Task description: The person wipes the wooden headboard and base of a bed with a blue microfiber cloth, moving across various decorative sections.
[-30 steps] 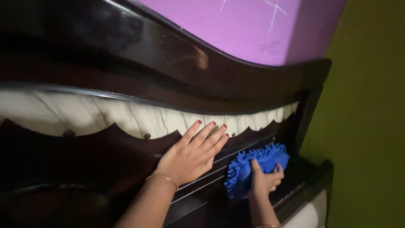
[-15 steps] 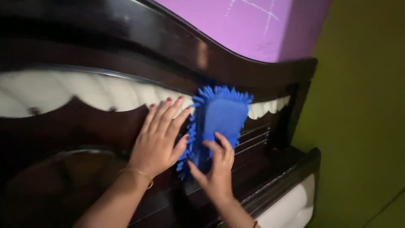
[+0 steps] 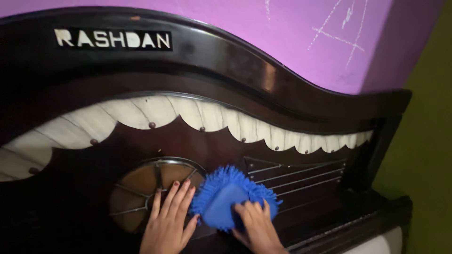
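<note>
A blue fringed microfibre duster pad [image 3: 225,196] is pressed against the dark glossy wooden headboard [image 3: 212,70], just right of a round inset panel [image 3: 141,188]. My right hand [image 3: 258,229] grips the pad's lower right part from below. My left hand [image 3: 167,223] lies flat on the headboard with fingers spread, over the lower right of the round inset and touching the pad's left fringe. Both wrists run off the bottom edge.
A cream scalloped band [image 3: 197,115] with dark studs crosses the headboard. Grooved lines [image 3: 306,178] mark the panel to the right. Behind are a purple wall [image 3: 292,33] with chalk marks and a green wall [image 3: 423,155]. Something white [image 3: 376,244] shows at the bottom right.
The duster has come down and left, from the cream band to beside the round inset. Both hands sank to the frame's bottom, and the view pulled back, showing more headboard.
</note>
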